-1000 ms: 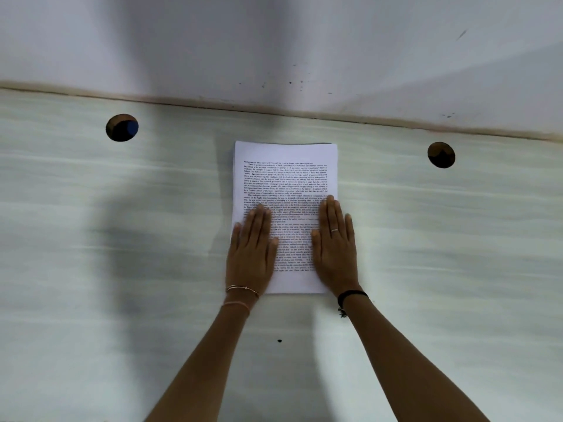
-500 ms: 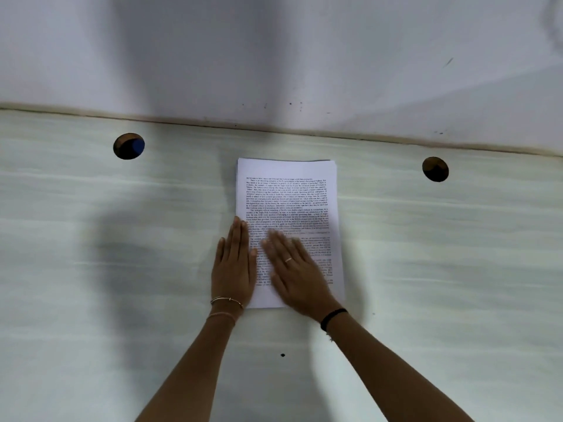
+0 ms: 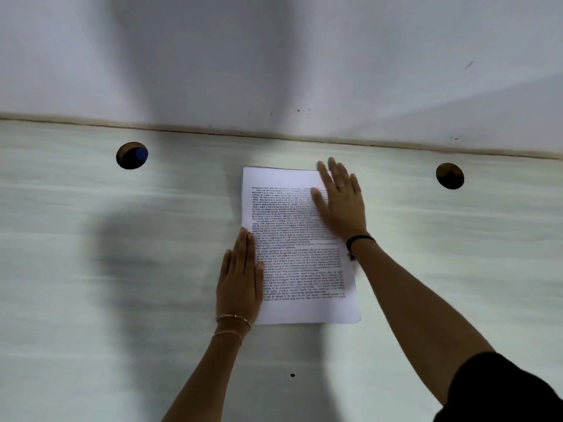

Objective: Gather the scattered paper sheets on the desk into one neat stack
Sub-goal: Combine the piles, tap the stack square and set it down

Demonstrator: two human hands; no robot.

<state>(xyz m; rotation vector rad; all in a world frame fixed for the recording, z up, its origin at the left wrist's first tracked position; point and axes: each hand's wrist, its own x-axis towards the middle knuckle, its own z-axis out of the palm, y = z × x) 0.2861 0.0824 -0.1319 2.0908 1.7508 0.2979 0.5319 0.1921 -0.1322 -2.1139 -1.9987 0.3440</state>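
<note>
The paper stack [image 3: 292, 239] lies at the centre of the desk [image 3: 122, 300], printed side up, long edges running roughly 12 to 6 o'clock. No loose sheet shows anywhere else on the surface.

Hand state:
- Left hand [image 3: 240, 281]: flat, fingers straight and held together, laid along the stack's 9 o'clock edge at its lower half, partly on the paper and partly on the desk.
- Right hand [image 3: 342, 202]: flat, fingers slightly spread, palm down over the stack's 1 o'clock corner, fingertips reaching past the far edge. Neither hand pinches anything.

Step in hand, as judged from here: gathering looks complete; this is the squaring and flattening stage. The near edge shows a faint stagger towards 5 o'clock, so alignment is probably not final.

Next move calls for: light inward pressure from both long edges, then a tap at the 12 and 6 o'clock ends. Heavy downward pressure would lock the stagger in.

Two round cable holes sit at 10 o'clock [image 3: 132, 155] and 2 o'clock [image 3: 450, 176], well apart from the stack.
</note>
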